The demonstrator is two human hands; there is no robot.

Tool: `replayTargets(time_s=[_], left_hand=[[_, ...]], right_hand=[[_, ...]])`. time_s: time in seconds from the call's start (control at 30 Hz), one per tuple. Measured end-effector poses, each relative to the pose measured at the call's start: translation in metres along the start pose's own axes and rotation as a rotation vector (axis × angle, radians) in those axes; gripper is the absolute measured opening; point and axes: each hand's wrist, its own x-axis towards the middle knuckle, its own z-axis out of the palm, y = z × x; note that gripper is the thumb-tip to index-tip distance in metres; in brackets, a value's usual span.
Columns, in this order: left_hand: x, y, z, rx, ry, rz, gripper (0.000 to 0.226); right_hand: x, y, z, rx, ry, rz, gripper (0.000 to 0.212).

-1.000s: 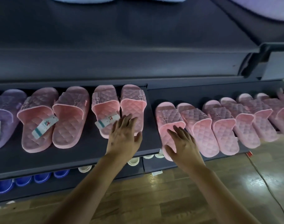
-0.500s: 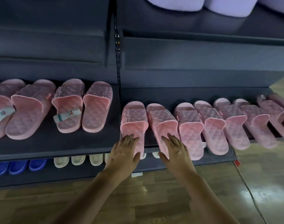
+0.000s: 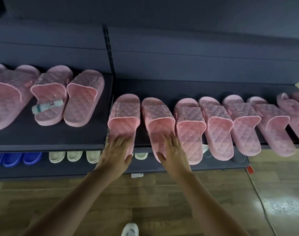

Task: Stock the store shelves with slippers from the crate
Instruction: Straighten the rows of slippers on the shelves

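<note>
Several pink quilted slippers lie in a row on a dark shelf (image 3: 48, 138), their heels toward me. My left hand (image 3: 115, 153) rests with straight fingers on the heel of one pink slipper (image 3: 124, 116) just right of the shelf upright. My right hand (image 3: 173, 155) lies flat on the heel of the neighbouring pink slipper (image 3: 158, 121). Both heels overhang the shelf's front edge. No crate is in view.
A tagged pink pair (image 3: 50, 97) sits on the left shelf section. Below are blue slippers (image 3: 12, 159) and cream slippers (image 3: 75, 155). A black upright (image 3: 109, 53) divides the shelving. Wooden floor (image 3: 145, 201) lies beneath, with a cable (image 3: 262, 203) at the right and a white shoe (image 3: 130, 229).
The view has shifted right along the shelf. My left hand has left the tagged pair and now lies on the slipper right of the upright; my right hand has moved one slipper to the right.
</note>
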Motion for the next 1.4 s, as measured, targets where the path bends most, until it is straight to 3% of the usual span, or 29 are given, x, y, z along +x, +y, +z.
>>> replayTargets(time_s=[0.13, 0.27, 0.63, 0.7, 0.83, 1.07, 1.23, 1.4], left_hand=[[0.013, -0.01, 0.01, 0.05, -0.035, 0.013, 0.077], [0.02, -0.016, 0.019, 0.122, -0.044, 0.029, 0.08], [0.03, -0.005, 0.027, 0.203, 0.087, -0.055, 0.064], [0.03, -0.005, 0.028, 0.204, 0.111, -0.057, 0.064], [0.031, -0.006, 0.032, 0.17, 0.092, -0.085, 0.064], [0.033, -0.003, 0.033, 0.17, 0.11, -0.145, 0.063], [0.048, -0.007, 0.034, 0.094, 0.278, -0.144, 0.064], [0.056, -0.012, 0.045, 0.104, 0.432, -0.13, 0.064]], right_hand=[[0.012, -0.004, 0.014, -0.137, 0.057, 0.024, 0.089], [0.014, -0.003, 0.022, -0.219, 0.089, 0.026, 0.085], [0.015, -0.003, 0.018, -0.297, 0.067, -0.069, 0.106], [0.017, -0.003, 0.019, -0.27, 0.066, -0.064, 0.101], [0.019, 0.004, 0.015, -0.106, 0.106, -0.069, 0.071], [0.029, 0.019, 0.0, 0.093, 0.076, -0.128, 0.072], [0.042, 0.023, 0.002, -0.035, 0.059, -0.2, 0.071], [0.052, 0.022, 0.01, -0.078, 0.153, -0.271, 0.07]])
